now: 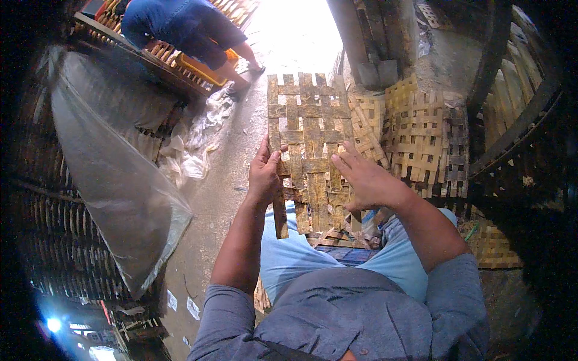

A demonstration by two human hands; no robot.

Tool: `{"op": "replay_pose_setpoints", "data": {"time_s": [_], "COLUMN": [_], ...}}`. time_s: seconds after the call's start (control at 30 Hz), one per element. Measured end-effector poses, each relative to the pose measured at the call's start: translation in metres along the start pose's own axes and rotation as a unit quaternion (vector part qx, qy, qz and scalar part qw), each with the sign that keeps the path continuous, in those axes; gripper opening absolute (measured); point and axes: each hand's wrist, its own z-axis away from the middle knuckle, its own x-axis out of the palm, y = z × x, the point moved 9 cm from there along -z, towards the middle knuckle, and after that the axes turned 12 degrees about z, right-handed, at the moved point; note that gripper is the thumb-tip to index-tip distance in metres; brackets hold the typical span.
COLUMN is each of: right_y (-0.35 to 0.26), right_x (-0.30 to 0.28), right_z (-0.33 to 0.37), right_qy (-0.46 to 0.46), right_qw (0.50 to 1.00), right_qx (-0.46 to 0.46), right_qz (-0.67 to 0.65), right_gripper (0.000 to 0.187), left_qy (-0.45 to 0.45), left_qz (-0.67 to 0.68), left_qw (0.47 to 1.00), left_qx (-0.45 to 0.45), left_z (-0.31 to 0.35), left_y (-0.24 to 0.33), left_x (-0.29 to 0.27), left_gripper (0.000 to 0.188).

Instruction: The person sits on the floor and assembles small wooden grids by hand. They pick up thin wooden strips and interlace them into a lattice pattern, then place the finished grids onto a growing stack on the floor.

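A woven bamboo panel (310, 165), an open lattice of flat brown strips, stands tilted up over my lap. My left hand (264, 173) is closed on its left edge, thumb on the near face. On the right edge, my right hand (368, 180) lies with its fingers bent over the strips; its grip is partly hidden. Some strip ends stick out loose at the panel's lower edge. Between my knees, below the panel, are scraps of strip and something blue (343, 254), partly covered.
More woven bamboo panels (421, 135) lean together at the right. A person in dark blue (180, 27) bends over a slatted rack with a yellow crate (201, 69) at the far left. A translucent plastic sheet (114, 174) hangs over slats at the left. Crumpled white plastic (189, 159) lies on the floor.
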Motion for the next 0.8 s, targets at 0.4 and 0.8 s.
{"op": "replay_pose_setpoints", "data": {"time_s": [0.4, 0.8], "right_y": [0.006, 0.009], "right_x": [0.007, 0.019], "right_z": [-0.004, -0.016], "right_qy": [-0.012, -0.035], "right_qw": [0.998, 0.994], "right_qx": [-0.003, 0.007], "right_qz": [-0.061, -0.099], "right_gripper": [0.102, 0.099], "left_qy": [0.008, 0.035], "left_qz": [0.025, 0.022], "left_qw": [1.0, 0.999], "left_qx": [-0.007, -0.009], "left_z": [-0.001, -0.003], "left_y": [-0.01, -0.023], "left_x": [-0.01, -0.027], "left_gripper": [0.058, 0.058]}}
